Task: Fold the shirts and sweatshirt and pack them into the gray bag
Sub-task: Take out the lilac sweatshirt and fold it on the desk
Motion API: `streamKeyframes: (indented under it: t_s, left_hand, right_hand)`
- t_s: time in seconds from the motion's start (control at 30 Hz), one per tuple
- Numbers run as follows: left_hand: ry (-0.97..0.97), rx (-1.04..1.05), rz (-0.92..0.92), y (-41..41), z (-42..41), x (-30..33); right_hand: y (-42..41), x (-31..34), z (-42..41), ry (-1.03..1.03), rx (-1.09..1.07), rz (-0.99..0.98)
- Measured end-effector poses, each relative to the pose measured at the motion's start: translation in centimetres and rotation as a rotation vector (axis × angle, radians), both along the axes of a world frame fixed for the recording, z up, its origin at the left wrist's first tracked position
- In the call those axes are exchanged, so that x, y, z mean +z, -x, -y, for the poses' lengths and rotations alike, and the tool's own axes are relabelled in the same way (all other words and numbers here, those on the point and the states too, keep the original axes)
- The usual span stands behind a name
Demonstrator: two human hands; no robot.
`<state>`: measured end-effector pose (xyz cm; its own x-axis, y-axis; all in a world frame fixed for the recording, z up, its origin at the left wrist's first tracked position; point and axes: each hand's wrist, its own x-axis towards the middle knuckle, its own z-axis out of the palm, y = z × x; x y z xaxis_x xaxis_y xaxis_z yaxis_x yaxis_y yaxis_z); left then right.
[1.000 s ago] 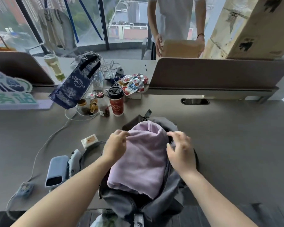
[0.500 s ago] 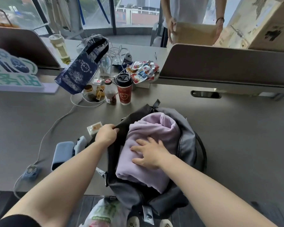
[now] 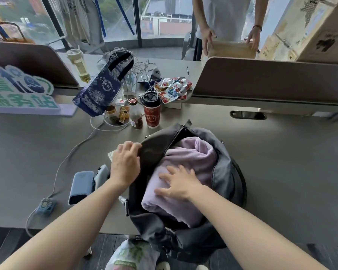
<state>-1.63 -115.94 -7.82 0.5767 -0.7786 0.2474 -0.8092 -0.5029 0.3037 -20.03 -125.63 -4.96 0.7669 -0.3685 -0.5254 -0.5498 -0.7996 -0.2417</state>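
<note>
A soft gray fabric bag [image 3: 225,172] lies open at the near edge of the gray desk [image 3: 281,162], partly hanging over that edge. A folded lilac fleece sweatshirt [image 3: 191,158] sits in its opening, its near end sticking out over the bag's lower rim. The left hand [image 3: 125,164] grasps the bag's dark left flap, fingers curled over its edge. The right hand [image 3: 179,185] lies flat on the sweatshirt with fingers spread and straight, pressing on the cloth.

Left of the bag lie a pale blue pouch [image 3: 81,187] and a white cable [image 3: 70,154]. Farther off stand a red paper cup with a black lid [image 3: 151,110], a small dark bottle [image 3: 135,114] and a blue patterned tote [image 3: 103,84]. Beyond the brown desk divider [image 3: 271,78] a person in a white shirt [image 3: 225,16] holds a tan cardboard box [image 3: 232,49].
</note>
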Motion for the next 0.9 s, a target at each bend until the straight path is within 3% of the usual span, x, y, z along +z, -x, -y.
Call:
streamKeyframes:
  t_s: [0.07,0.13,0.3,0.47,0.63,0.9]
  left_hand:
    - [0.028,-0.362,0.096,0.5,-0.5,-0.2]
    - [-0.209,-0.606,0.127,0.5,-1.3,-1.1]
    - [-0.780,-0.689,0.285,0.4,-2.4,-2.3]
    - [-0.966,-0.686,0.230,1.4,-2.8,-3.2]
    - [-0.978,-0.659,0.185,1.4,-2.9,-3.8]
    - [-0.843,-0.709,0.223,0.7,-3.8,-2.9]
  right_hand:
    - [1.0,-0.3,0.0,-0.014,0.040,0.010]
    - [2.0,-0.8,0.2,0.037,0.098,0.018]
    - [2.8,-1.4,0.6,0.056,0.102,-0.007]
    - [2.8,-1.6,0.5,0.051,0.085,-0.001]
    - [3.0,-1.8,0.8,0.049,0.077,-0.004]
    - [3.2,-1.9,0.7,0.075,0.073,-0.025]
